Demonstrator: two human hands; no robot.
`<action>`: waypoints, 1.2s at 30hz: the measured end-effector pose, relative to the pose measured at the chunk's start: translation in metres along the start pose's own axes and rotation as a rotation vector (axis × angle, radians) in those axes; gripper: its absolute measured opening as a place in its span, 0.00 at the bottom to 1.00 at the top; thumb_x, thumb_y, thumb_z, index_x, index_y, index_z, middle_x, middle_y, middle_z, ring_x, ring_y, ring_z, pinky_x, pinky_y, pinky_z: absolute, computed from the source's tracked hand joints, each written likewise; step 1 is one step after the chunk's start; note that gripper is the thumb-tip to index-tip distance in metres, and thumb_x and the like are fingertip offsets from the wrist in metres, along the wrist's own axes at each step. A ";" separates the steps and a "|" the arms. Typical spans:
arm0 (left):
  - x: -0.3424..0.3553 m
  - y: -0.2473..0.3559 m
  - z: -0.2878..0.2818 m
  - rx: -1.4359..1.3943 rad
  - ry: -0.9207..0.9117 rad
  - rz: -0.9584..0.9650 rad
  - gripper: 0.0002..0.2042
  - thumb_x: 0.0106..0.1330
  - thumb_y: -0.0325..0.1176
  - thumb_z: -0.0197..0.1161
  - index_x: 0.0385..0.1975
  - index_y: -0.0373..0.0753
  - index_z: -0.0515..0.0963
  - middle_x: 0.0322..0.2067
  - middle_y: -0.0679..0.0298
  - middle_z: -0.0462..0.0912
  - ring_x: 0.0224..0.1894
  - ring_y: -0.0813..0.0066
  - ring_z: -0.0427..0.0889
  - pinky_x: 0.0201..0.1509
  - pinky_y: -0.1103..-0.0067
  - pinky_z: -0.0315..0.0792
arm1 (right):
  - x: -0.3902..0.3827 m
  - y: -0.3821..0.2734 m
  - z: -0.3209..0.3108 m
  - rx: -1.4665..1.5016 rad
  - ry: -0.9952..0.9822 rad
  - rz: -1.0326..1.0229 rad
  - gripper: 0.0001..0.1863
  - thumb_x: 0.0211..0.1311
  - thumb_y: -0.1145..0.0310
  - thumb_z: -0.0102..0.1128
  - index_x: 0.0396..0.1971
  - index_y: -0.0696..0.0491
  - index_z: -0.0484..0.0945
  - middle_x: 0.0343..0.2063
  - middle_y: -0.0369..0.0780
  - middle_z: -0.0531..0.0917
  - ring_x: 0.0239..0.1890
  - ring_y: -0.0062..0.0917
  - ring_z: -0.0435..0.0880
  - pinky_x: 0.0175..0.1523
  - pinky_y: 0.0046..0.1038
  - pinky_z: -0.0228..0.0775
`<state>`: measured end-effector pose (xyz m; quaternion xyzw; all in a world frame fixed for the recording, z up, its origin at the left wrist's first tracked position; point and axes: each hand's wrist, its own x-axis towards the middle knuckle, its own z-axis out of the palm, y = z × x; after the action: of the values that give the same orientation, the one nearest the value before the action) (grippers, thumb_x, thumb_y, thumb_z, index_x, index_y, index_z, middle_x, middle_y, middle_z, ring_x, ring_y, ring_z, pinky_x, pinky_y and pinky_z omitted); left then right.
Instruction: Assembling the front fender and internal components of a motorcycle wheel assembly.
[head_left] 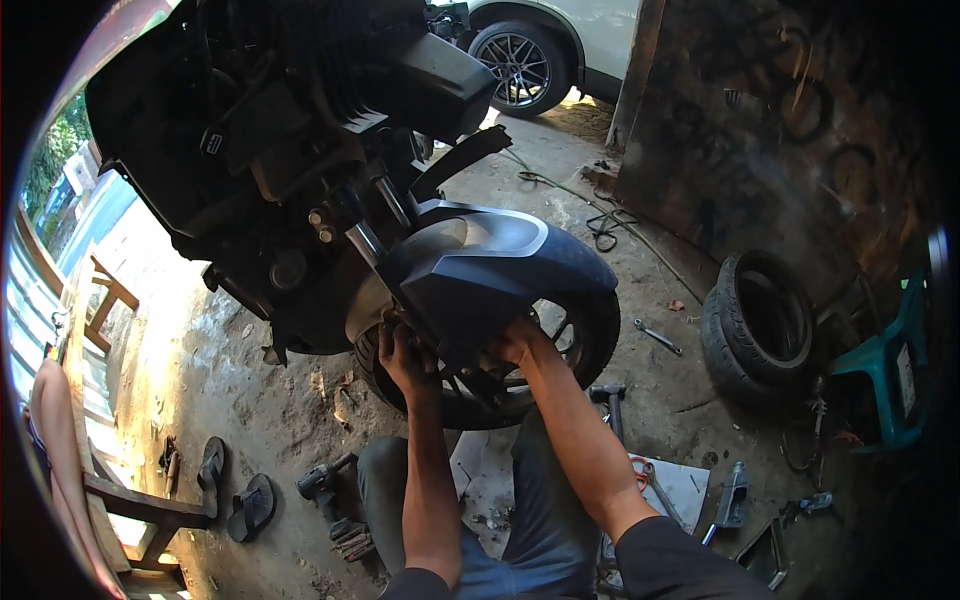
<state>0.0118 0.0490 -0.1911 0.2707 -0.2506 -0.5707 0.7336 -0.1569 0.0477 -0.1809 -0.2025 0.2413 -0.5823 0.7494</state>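
Note:
A motorcycle's front wheel (600, 335) stands before me under a dark blue front fender (480, 285). My left hand (408, 360) is up against the lower fork area on the left side of the fender. Its fingers are curled around something in the shadow there. My right hand (513, 343) reaches in on the right, between the fender's lower edge and the wheel. The fender and shadow hide its fingertips. Above the hands rise the shiny fork tubes (366, 243) and the dark, partly stripped front body (250, 130).
A cordless drill (325, 490) lies left of my legs, with sandals (252, 507) farther left. Tools, including a ratchet wrench (657, 337) and orange-handled pliers (642, 470), lie on the right. Stacked tires (755, 320), a green plastic chair (885, 375) and a bystander's leg (62, 450) are around.

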 end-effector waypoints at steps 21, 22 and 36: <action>-0.005 0.005 0.010 -0.096 -0.004 -0.073 0.06 0.71 0.32 0.49 0.42 0.42 0.72 0.23 0.69 0.75 0.08 0.89 0.61 0.07 0.90 0.51 | -0.008 -0.005 0.009 0.076 -0.094 -0.021 0.16 0.67 0.61 0.55 0.49 0.54 0.75 0.43 0.39 0.83 0.43 0.24 0.84 0.45 0.30 0.82; -0.003 0.002 0.008 -0.095 0.000 -0.073 0.07 0.71 0.33 0.49 0.43 0.43 0.72 0.23 0.70 0.75 0.08 0.89 0.61 0.07 0.90 0.52 | -0.008 -0.006 0.010 0.076 -0.092 -0.020 0.16 0.67 0.61 0.55 0.49 0.54 0.75 0.43 0.39 0.83 0.43 0.24 0.84 0.45 0.30 0.82; -0.003 0.001 0.002 0.153 -0.083 0.088 0.07 0.72 0.30 0.48 0.41 0.38 0.73 0.21 0.70 0.73 0.10 0.89 0.64 0.08 0.90 0.52 | -0.003 -0.007 0.007 0.103 -0.195 0.037 0.16 0.67 0.62 0.56 0.51 0.53 0.74 0.44 0.39 0.82 0.44 0.26 0.84 0.48 0.33 0.81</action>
<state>0.0103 0.0523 -0.1890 0.2907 -0.3355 -0.5278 0.7241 -0.1589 0.0491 -0.1710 -0.2149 0.1406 -0.5575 0.7895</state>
